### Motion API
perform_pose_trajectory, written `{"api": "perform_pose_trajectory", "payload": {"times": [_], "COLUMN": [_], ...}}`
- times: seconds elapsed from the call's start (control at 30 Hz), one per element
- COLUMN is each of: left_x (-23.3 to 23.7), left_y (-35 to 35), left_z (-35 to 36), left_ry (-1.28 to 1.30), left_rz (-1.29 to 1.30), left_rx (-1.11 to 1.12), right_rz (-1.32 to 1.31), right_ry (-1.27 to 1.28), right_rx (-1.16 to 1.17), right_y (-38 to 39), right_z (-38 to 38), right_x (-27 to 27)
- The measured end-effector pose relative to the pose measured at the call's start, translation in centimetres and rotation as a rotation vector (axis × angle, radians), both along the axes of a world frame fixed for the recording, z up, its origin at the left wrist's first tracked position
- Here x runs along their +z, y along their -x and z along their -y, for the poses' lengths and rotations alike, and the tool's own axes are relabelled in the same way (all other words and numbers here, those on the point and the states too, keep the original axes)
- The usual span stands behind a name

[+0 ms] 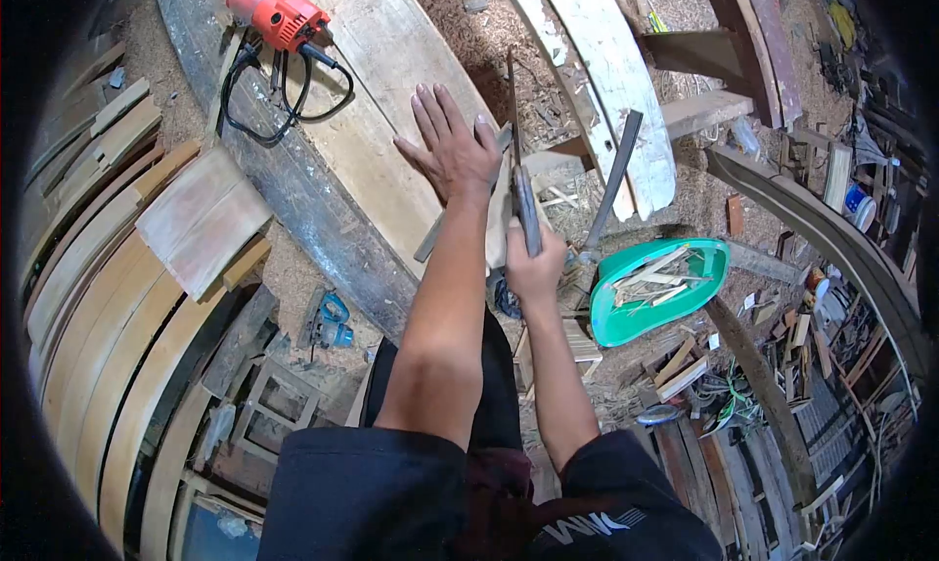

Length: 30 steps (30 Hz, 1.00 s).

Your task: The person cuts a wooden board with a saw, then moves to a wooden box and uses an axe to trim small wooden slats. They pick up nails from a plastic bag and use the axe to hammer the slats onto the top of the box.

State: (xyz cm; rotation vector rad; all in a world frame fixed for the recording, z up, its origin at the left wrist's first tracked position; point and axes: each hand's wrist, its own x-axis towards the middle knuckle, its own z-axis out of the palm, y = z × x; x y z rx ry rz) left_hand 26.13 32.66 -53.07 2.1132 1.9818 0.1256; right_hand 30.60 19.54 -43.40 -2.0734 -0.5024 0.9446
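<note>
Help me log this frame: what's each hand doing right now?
Left hand: open, palm down on the board.
Right hand: closed, holding the saw.

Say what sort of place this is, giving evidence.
Probably a woodworking shop: wood shavings lie scattered, a red power tool rests on a wide board, and a green tub holds wood scraps.

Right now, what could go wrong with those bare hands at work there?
The left hand presses bare on the pale board, close to the long-bladed tool in the right hand; a slip might cut it. No clamp shows, so the board could shift. The red power tool lies loose nearby and might get knocked.
</note>
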Motion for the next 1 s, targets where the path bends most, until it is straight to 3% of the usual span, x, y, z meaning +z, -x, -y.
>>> {"api": "perform_pose_trajectory", "payload": {"times": [0.1,0.2,0.3,0.53,0.67,0.77,0.87,1.0], "left_x": [0.3,0.4,0.8,0.1,-0.4,-0.7,-1.1,-1.6], "left_y": [-0.3,-0.2,-0.1,-0.2,0.1,0.8,3.3,3.1], "left_z": [0.1,0.0,-0.1,0.0,0.2,1.0,2.1,2.3], "left_ry": [-0.01,0.028,0.044,-0.023,-0.084,-0.153,-0.146,-0.169], "left_rz": [0.006,-0.006,-0.011,0.014,0.068,0.154,0.207,0.17], "left_rx": [-0.019,-0.017,-0.025,-0.023,-0.029,-0.071,-0.16,-0.154], "right_rz": [-0.074,0.045,-0.165,-0.078,-0.172,-0.068,-0.264,-0.116], "right_ry": [0.002,0.016,0.003,-0.074,-0.152,-0.182,-0.283,-0.24], "right_rx": [-0.066,0.014,-0.145,-0.084,-0.046,-0.013,-0.139,-0.135], "right_y": [0.0,0.2,0.1,0.7,-0.8,-0.1,2.8,3.7], "right_z": [0.8,0.7,0.2,2.3,3.8,3.9,5.6,5.4], "right_x": [1.5,1.1,0.8,-2.0,-3.8,-4.1,-5.2,-3.9]}}
